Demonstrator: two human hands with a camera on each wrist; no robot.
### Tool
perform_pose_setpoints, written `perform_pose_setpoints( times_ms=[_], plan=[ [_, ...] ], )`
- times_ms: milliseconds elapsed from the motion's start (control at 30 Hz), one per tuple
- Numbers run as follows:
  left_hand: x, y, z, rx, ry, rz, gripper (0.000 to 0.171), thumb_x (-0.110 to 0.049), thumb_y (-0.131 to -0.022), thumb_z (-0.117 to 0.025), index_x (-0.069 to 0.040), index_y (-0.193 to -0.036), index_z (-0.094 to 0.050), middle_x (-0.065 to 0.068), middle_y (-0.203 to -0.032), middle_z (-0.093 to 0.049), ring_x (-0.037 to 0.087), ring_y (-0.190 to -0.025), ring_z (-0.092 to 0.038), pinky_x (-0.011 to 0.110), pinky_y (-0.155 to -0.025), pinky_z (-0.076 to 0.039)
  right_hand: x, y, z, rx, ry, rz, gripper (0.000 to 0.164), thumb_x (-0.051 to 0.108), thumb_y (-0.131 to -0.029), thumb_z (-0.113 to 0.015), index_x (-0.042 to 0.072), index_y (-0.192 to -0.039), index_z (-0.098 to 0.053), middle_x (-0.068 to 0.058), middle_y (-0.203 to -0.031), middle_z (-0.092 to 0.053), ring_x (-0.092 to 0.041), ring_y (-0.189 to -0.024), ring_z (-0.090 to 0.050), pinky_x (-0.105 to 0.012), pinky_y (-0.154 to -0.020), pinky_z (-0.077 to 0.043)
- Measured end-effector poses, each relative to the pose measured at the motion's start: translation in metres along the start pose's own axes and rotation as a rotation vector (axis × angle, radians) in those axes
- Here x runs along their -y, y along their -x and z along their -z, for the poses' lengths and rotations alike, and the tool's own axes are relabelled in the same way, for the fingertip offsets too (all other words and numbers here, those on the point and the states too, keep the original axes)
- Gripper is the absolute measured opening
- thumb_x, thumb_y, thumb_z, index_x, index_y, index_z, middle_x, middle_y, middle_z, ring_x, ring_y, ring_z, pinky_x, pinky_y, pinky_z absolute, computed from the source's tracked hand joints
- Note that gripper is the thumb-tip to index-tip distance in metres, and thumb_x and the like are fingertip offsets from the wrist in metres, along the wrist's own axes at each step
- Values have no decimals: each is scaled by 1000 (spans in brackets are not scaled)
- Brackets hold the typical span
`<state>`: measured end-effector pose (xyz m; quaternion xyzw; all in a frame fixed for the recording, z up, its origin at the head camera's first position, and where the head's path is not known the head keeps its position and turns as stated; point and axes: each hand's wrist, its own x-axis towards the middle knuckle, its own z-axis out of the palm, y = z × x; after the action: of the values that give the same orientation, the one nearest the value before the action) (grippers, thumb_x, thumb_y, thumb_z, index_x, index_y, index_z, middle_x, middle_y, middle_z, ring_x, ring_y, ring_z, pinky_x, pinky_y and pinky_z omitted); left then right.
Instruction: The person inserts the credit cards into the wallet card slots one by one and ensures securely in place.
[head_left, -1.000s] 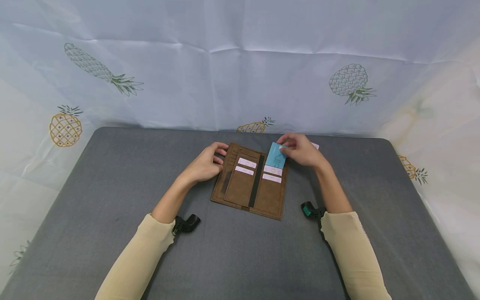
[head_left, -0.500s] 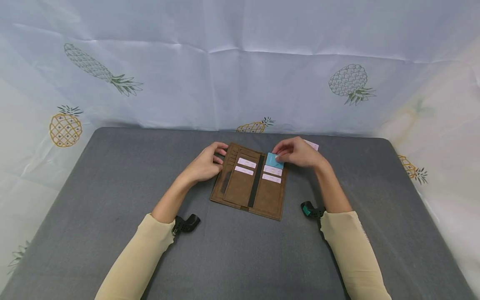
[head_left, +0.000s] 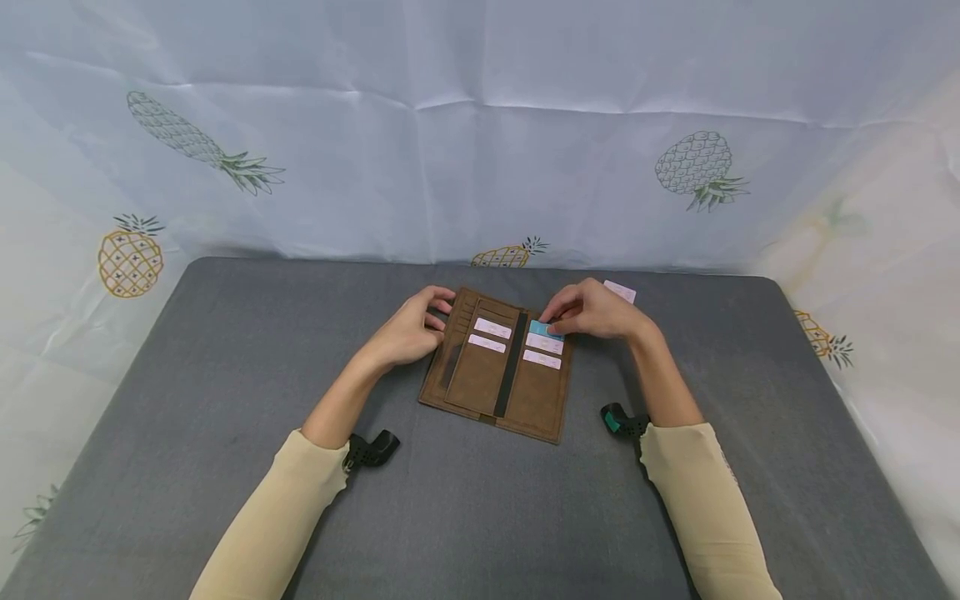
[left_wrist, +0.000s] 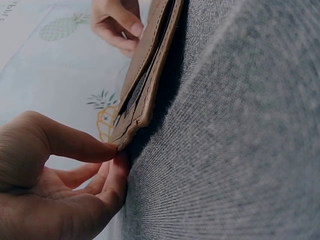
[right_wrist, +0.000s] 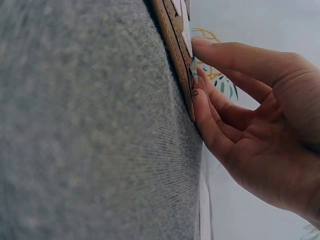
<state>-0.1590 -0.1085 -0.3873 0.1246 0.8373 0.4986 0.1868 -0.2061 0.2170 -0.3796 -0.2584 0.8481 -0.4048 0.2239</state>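
A brown wallet (head_left: 472,379) lies spread open on the grey table, a dark band down its middle. Two pale cards show in slots on its left half, and two more, such as the pale card (head_left: 542,360), on the right half. Above those, a blue card (head_left: 537,327) sits mostly down in the top right slot. My right hand (head_left: 592,310) pinches its upper edge between thumb and fingers. At the wallet's left edge, my left hand (head_left: 408,329) pinches the border; thumb and fingertips meet on it in the left wrist view, at the wallet's corner (left_wrist: 131,131).
A loose pale pink card (head_left: 621,291) lies on the table just behind my right hand. A white curtain (head_left: 450,183) printed with pineapples hangs behind the table's far edge. Each wrist carries a black camera mount, such as the left mount (head_left: 372,448).
My right hand has moved down toward the wallet and the blue card has slid deeper into its slot, so only a strip shows. The left hand keeps its place at the wallet's edge.
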Motion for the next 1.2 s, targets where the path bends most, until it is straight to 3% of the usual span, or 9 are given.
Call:
perform_pose_setpoints(
  times_ms=[300,467,667,933,1200],
  plan=[
    [1,1,0,1,-15,5,60,6,-88,-47,-11,-144,-37,12,-133,-47,30,-110,-56,37,-85,-51,-4,10,8,-129,-45,-124,25,18,-90,-68,8,-113,-71,-14,-109,-72,-21,-95,-69,-34,-81,-56],
    [2,1,-1,2,-10,12,60,6,-87,-46,-12,-144,-37,11,-131,-46,28,-109,-56,38,-85,-52,-9,25,23,-266,-71,-184,32,21,-90,-68,5,-118,-68,-14,-112,-71,-25,-95,-67,-38,-78,-54],
    [1,1,0,10,-7,10,60,6,-88,-46,-12,-144,-37,11,-130,-46,28,-108,-56,37,-83,-52,-26,44,41,-422,4,-326,47,32,-87,-72,7,-125,-63,-16,-120,-67,-20,-103,-65,-35,-84,-52],
    [2,2,2,20,-13,14,60,5,-88,-47,-13,-145,-36,11,-131,-46,28,-108,-56,36,-83,-51,-37,50,50,-359,216,-440,74,41,-76,-81,-1,-132,-55,-22,-127,-59,-34,-109,-58,-43,-85,-51],
    [2,-2,2,23,-7,3,63,7,-86,-45,-12,-145,-35,12,-131,-45,28,-106,-55,35,-82,-51,-36,46,50,-345,302,-475,70,41,-75,-81,-2,-126,-58,-24,-121,-59,-35,-106,-56,-48,-87,-49]
  ],
)
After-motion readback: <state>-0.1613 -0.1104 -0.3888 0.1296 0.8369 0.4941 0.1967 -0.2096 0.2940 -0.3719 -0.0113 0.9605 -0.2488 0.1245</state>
